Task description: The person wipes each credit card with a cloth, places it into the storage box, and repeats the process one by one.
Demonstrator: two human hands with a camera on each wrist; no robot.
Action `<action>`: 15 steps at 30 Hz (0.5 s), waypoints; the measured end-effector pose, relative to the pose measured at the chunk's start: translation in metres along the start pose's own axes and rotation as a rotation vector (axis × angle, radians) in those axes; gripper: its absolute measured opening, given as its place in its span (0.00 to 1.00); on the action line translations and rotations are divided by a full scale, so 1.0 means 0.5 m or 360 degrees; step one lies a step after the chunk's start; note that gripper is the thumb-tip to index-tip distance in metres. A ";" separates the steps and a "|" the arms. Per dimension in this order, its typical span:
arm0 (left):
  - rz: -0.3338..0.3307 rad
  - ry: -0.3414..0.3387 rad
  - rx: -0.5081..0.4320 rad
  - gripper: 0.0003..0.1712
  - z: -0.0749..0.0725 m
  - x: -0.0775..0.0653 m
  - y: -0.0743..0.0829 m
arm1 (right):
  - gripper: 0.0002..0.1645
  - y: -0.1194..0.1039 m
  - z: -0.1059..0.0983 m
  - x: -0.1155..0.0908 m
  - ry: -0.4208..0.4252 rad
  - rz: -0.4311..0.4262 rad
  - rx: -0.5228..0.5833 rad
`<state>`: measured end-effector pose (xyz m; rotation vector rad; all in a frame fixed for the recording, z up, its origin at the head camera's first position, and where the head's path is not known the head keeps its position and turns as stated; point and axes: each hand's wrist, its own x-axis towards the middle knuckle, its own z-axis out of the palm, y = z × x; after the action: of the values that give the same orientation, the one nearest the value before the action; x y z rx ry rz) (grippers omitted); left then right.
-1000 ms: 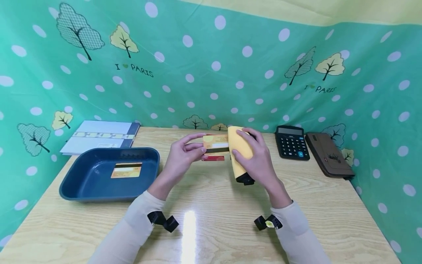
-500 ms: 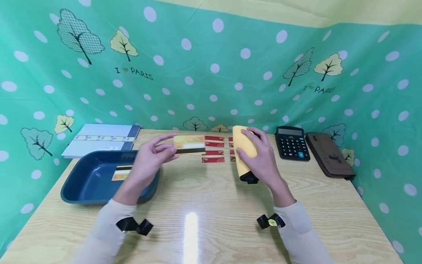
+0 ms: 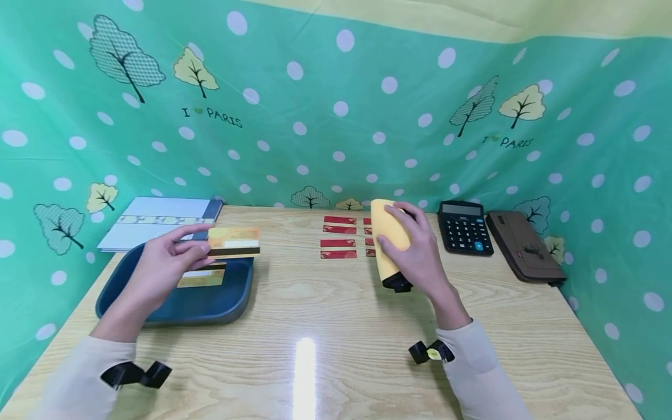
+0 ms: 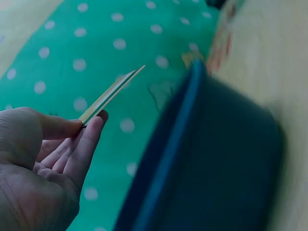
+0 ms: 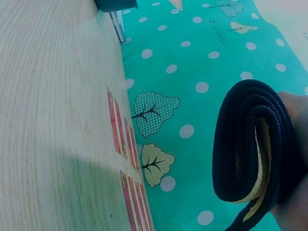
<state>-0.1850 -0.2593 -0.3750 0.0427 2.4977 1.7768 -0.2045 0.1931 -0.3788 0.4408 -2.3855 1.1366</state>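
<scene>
Pinching a gold card over the blue tray near the table's left edge, the left hand's fingers clamp it; the right hand curls around a rolled yellow cloth.

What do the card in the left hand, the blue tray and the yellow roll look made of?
Card: thin, stiff, glossy, probably plastic; dark stripe, stays flat.
Blue tray: smooth moulded plastic, seemingly; rounded rim, soft sheen.
Yellow roll: soft fabric, apparently; right wrist view shows coiled layers with dark binding.

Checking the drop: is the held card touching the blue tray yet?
Apart. The head view shows the card pinched in the left hand, above the tray.
</scene>
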 end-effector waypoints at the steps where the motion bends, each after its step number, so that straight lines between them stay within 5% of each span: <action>1: -0.0011 -0.0005 -0.0018 0.35 -0.010 -0.001 -0.011 | 0.35 0.000 0.000 0.000 0.0002 0.0003 0.0003; 8: -0.0101 -0.0085 0.0051 0.33 -0.063 -0.003 -0.073 | 0.35 0.002 0.000 0.001 -0.0006 -0.0002 0.0001; 15: -0.0222 -0.0246 0.0049 0.32 -0.093 0.002 -0.101 | 0.35 0.003 0.002 -0.001 0.0002 0.0007 -0.0012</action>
<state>-0.1887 -0.3195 -0.4077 0.0073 2.3586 1.6166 -0.2051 0.1935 -0.3805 0.4324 -2.3900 1.1287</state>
